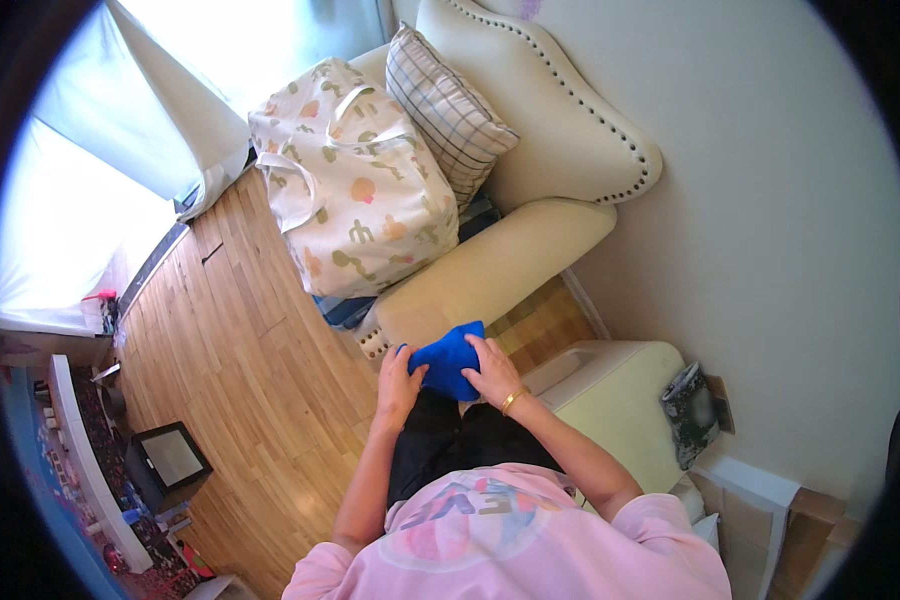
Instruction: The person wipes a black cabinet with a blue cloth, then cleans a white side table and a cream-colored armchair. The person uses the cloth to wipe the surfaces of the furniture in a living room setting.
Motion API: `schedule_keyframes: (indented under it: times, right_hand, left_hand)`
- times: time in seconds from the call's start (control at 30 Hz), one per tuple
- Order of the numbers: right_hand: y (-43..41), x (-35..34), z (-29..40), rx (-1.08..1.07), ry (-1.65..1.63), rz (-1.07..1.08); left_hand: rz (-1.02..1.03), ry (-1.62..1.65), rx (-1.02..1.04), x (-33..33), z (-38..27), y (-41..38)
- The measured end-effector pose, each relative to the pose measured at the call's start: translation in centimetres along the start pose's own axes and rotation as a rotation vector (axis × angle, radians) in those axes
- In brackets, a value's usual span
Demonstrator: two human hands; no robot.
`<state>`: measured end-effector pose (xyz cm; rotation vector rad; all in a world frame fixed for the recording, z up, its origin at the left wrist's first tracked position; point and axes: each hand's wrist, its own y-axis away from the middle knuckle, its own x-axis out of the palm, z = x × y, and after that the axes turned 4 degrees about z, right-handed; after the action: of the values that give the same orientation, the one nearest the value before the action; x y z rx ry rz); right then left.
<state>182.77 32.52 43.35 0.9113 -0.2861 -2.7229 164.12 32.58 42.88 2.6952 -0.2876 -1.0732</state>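
Observation:
A blue cloth (pixel 448 365) is held up in front of my legs, bunched between both hands. My left hand (pixel 400 386) pinches its left edge between thumb and fingers. On the other side, my right hand (pixel 493 370) grips the right part of the cloth, with a gold bracelet on that wrist. Just beyond the cloth is the padded arm (pixel 495 266) of a cream sofa. On the sofa seat sits a large cactus-print fabric bag (pixel 360 187) with white handles, beside a plaid pillow (pixel 446 112).
A pale cream cabinet-like piece (pixel 615 405) stands at my right, with a dark patterned pouch (pixel 691 416) at its far side. Wooden flooring (pixel 270 360) spreads to the left. A black box (pixel 166 465) and a cluttered white shelf (pixel 94 465) stand there. White curtains (pixel 142 112) hang at upper left.

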Motion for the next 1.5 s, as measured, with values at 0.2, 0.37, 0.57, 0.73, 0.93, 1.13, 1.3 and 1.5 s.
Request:
schedule_keyframes:
  times: [0.2, 0.37, 0.57, 0.73, 0.93, 1.13, 1.3, 1.5]
  right_hand:
    - [-5.3, 3.8, -0.6, 0.151, 0.175, 0.134]
    - [-9.1, 7.3, -0.5, 0.077, 0.442, 0.155]
    - [-11.2, 11.0, 1.3, -0.301, 0.464, 0.325]
    - [-13.3, 12.4, 0.6, -0.324, 0.346, 0.497]
    - [-17.5, 15.1, -1.3, -0.370, 0.511, 0.483]
    - [-20.5, 17.9, -5.5, -0.690, 0.561, 0.356]
    - [-22.3, 10.8, -11.3, -0.648, 0.574, 0.308]
    - [-27.4, -4.7, -22.2, -0.454, 0.767, 0.022]
  left_hand:
    - [0.053, 0.559, -0.177, -0.1, 8.7, -4.2]
    - [0.041, 0.866, -0.382, -0.1, 11.4, -6.9]
    - [0.051, 0.838, -0.360, 1.4, 14.7, -7.8]
    - [-0.001, 1.333, -0.560, 2.2, 16.0, -7.7]
    - [-0.313, 1.113, -0.703, 4.4, 17.8, -9.6]
    - [-0.471, 0.514, -0.410, 8.6, 16.6, -13.0]
    - [-0.422, -0.094, -0.518, 13.3, 9.1, -16.1]
    - [-0.229, -0.328, -0.214, 20.3, 0.4, -24.8]
